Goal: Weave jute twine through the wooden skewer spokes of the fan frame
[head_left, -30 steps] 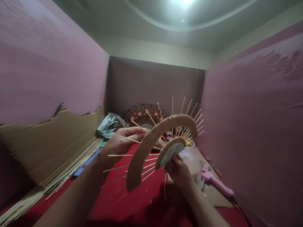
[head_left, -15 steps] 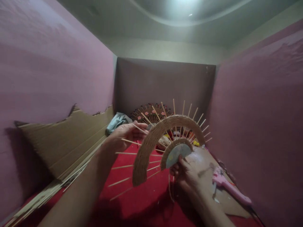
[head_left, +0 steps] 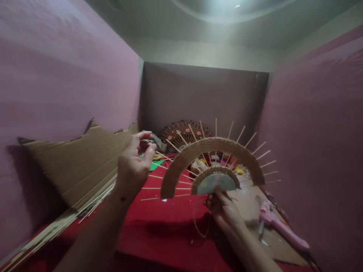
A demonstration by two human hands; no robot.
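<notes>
A half-round woven fan (head_left: 211,145) stands upright in front of me, with thin wooden sticks spreading out through its twine-covered arch. At its base is a pale half disc (head_left: 217,184) with a woven rim. My right hand (head_left: 222,207) grips this disc at its bottom edge, thumb in front and fingers behind. A loose loop of twine (head_left: 202,236) hangs below it. My left hand (head_left: 137,153) is raised at the fan's left side, fingers curved and apart, with nothing visible in them. Its thumb is near the stick ends.
Behind stands a finished-looking fan with pink flowers (head_left: 176,134). A ball of twine (head_left: 198,166) lies before it. On the right a pink glue gun (head_left: 283,228) rests on a board (head_left: 286,251). Loose sticks (head_left: 53,230) and torn cardboard (head_left: 85,162) line the left. Red cloth (head_left: 159,241) covers the surface.
The fan has turned from tilted to nearly level and faces me more. My left hand has come off its left side and lifted away. My right hand keeps its grip.
</notes>
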